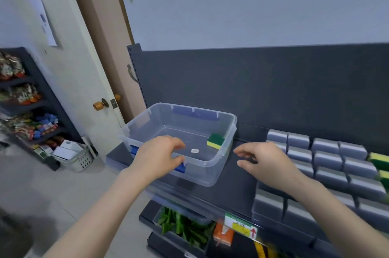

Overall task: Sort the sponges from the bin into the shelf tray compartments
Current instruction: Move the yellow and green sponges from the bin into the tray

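Plastic meets the fingers (179, 145) of the left hand (157, 157): they curl over the near rim of the clear bin (147, 122), with the thumb against the rim's outer side beside a blue latch (180, 167). The right hand (267, 163) hovers just right of the bin above the dark shelf (237, 175), its fingers (244, 153) loosely bent and a little spread, pinching nothing.

Inside the bin, one yellow-and-green sponge (215, 141) lies in the far right corner, green side up, and a small white label (194, 151) lies on the bin's floor near the middle.

To the right, on the same shelf, the tray (269, 222) carries rows of grey blocks (328, 158). More yellow-and-green sponges (380, 159) show at the right edge of the view. A green and yellow price tag (240, 225) hangs on the shelf's front edge. On the level below are green packets (183, 226) and an orange box (223, 236).

Further left stand a door with a brass knob (99, 105), a white basket (77, 157) on the floor, and a rack of snack packets (25, 93).
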A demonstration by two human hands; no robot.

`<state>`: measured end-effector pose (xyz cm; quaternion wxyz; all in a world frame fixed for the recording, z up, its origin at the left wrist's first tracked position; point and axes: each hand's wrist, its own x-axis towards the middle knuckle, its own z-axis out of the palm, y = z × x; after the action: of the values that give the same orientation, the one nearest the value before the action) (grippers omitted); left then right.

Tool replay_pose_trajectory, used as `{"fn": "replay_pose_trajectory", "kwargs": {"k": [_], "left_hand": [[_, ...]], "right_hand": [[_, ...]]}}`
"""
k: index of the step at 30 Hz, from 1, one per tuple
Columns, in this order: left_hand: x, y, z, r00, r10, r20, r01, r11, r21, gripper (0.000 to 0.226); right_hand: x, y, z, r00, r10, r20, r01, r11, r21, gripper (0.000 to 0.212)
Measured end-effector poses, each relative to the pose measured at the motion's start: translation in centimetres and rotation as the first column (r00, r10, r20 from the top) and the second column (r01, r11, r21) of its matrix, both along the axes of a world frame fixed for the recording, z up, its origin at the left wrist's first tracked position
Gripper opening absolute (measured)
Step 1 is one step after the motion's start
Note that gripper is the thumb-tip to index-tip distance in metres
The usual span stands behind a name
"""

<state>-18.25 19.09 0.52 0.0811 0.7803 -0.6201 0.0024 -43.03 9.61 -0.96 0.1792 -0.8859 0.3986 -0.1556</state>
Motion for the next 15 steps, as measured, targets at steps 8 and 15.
{"fn": "replay_pose_trajectory", "kwargs": {"k": [8, 15], "left_hand": [[8.3, -2.6, 0.6, 0.998, 0.058, -0.015, -0.058, 0.998, 0.003, 0.033], [13.3, -5.6, -0.6, 0.995, 0.096, -0.023, -0.095, 0.995, 0.022, 0.031]], "right_hand": [[6.6, -3.2, 0.2, 0.998, 0.044, -0.045, -0.046, 0.998, -0.041, 0.025], [12.9, -8.3, -1.3, 0.986, 0.129, -0.102, -0.132, 0.991, -0.021, 0.029]]}}
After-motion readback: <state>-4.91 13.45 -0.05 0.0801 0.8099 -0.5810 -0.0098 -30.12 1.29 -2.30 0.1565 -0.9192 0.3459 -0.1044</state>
